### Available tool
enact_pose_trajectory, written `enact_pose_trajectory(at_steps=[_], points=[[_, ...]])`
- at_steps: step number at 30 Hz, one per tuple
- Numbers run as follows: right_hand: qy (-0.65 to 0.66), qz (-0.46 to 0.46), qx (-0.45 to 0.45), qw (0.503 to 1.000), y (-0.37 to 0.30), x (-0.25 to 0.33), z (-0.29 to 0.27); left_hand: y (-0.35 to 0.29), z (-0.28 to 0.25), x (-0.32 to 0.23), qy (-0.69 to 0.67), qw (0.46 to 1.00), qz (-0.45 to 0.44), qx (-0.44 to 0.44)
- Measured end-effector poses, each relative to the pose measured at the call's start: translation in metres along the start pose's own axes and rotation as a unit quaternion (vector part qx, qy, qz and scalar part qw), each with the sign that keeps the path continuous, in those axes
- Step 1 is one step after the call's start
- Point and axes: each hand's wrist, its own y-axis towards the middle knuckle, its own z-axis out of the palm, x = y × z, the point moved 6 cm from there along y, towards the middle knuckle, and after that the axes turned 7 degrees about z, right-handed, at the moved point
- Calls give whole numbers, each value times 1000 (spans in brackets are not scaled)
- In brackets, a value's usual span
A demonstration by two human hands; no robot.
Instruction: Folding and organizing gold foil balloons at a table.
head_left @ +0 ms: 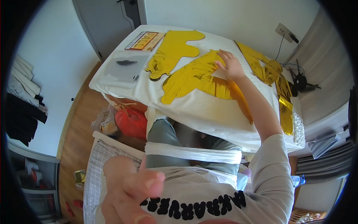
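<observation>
In the head view I count two bare hands. The right hand (231,67) is open with fingers apart, at the upper end of one gold foil balloon (203,78) lying flat and branched; I cannot tell whether the fingertips press it. The left hand (130,186) is up close to my camera, fingers loosely bent and parted, nothing visible between them, its lower part cut off.

Left of the right hand I count a second flat gold balloon (175,46), with rounded lobes. To that hand's right lies more gold foil (261,63), running toward the near edge; whether it is one piece or two, I can't tell.

Farther left of the right hand I have one printed packet (143,41) with large lettering on a yellow panel, and one clear plastic sleeve (121,67) with two patches of small black print, too small for me to read. All this rests on one white tablecloth (149,91). Below the right hand, the white T-shirt (209,186) carries one row of bulky black letters, upside down to me.
</observation>
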Motion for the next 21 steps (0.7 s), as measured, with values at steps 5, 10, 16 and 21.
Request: enact_pose_trajectory(at_steps=[5, 10, 16, 21], points=[[98, -89, 56, 990, 10, 90, 15, -18, -22, 7, -1, 1000, -12, -25], [188, -206, 91, 956, 9, 204, 48, 38, -84, 116, 167, 966, -135, -147], [143, -124, 193, 963, 24, 225, 67, -3, -148, 200, 349, 893, -225, -176], [334, -31, 164, 928, 33, 198, 81, -15, -152, 232, 498, 825, -246, -99]])
